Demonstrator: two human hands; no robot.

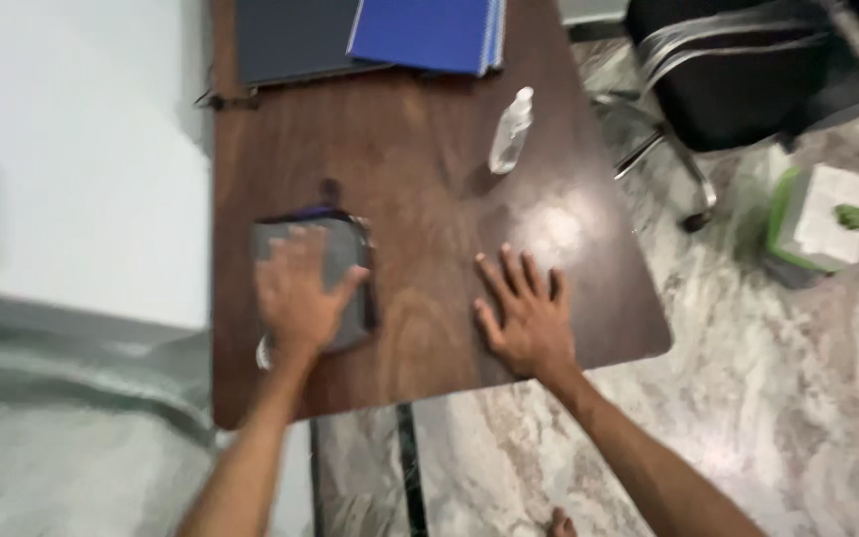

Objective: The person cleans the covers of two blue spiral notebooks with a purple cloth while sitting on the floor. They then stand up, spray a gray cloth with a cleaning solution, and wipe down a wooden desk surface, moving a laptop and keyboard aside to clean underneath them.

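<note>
**Two hands flat on a dark wooden table, one on a grey cloth**

We see our left hand (300,290) pressed palm down on a grey cloth (348,261) that lies near the left edge of the dark wooden table (420,169). The fingers are spread and flat; they do not curl around the cloth, so the hand is open and only presses on it. A dark blue or purple edge shows just beyond the cloth's far side, but the blur keeps us from telling what it belongs to.

Our right hand (526,318) rests flat on the bare wood to the right of the cloth, fingers fanned out and pointing to the far side. It holds nothing, and a clear strip of table lies between it and the cloth.

Farther off, towards the right half of the table, stands a small clear plastic bottle (511,130) with a pale cap. We cannot tell whether there is liquid in it. At the far edge lie a blue notebook (429,32) and, touching it on the left, a dark grey folder (290,40).

On the marbled floor (807,398) to the right of the table stands a green-rimmed bin (785,217) with white paper or a white bag filling its top and a green scrap on that. Beyond it, at the far right, is a black office chair (738,70) on a metal base.
</note>
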